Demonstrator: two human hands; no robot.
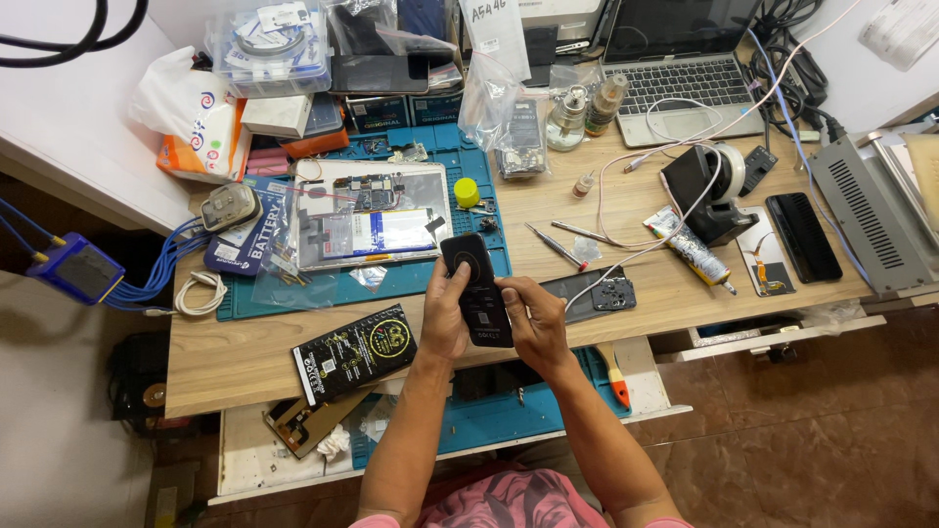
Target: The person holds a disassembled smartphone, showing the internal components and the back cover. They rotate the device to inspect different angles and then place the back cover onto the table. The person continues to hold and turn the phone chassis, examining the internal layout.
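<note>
Phone (476, 288): black, back up, clamped between my left hand (446, 315) and right hand (533, 318).
Grip: both closed on edges; I judge even thumb pressure best.
Below grip: desk (245, 357) edge.

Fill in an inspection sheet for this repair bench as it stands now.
Surface: wooden bench, blue mat on it.
Job's things: black phone, back up, held above the bench edge.
Clutter: opened tablet, yellow cap, tweezers, glue tube, laptop.
Grippers: left hand and right hand both grip the phone.
Cables: white cable across the bench, blue wires off its left end.
Surroundings: brown tiled floor.
</note>
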